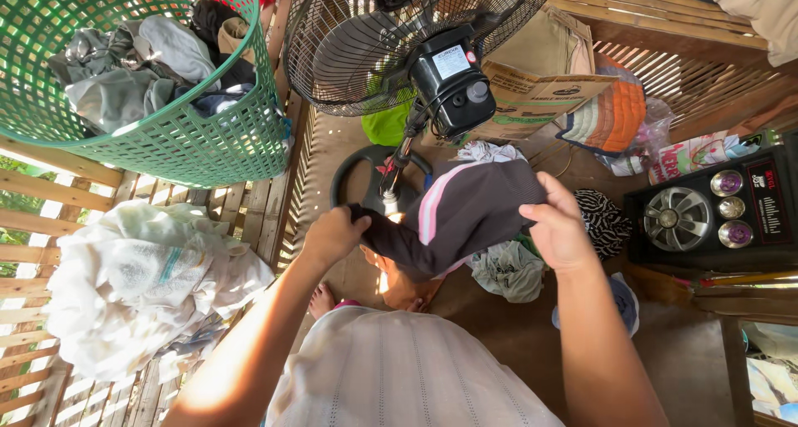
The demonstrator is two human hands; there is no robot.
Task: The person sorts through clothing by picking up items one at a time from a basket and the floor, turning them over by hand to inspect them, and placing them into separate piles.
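At the upper left of the frame I see a green mesh laundry basket set on the wooden slat rail, loaded with grey and dark clothes bundled in loosely, none of them folded as far as I can tell. Below it, at the left edge, a heap of white cloth lies crumpled on the slats, also unsorted.

Moving toward the middle, my left hand is closed around one end of a dark garment with pink and white stripes, fingers wrapped tight on the fabric. The garment hangs stretched in the centre of the frame, above my lap and just below the base of the black standing fan that fills the upper middle. My right hand pinches the other end, thumb over the top edge and fingers behind, so the piece is held taut between both hands.

Under it on the floor sit a few more loose pieces: a pale grey-green rag and a striped black-and-white cloth. At the right stands a black speaker box.

I judge the work as early: one garment in hand and spread, with the basket, the white heap and the floor pieces left to handle.
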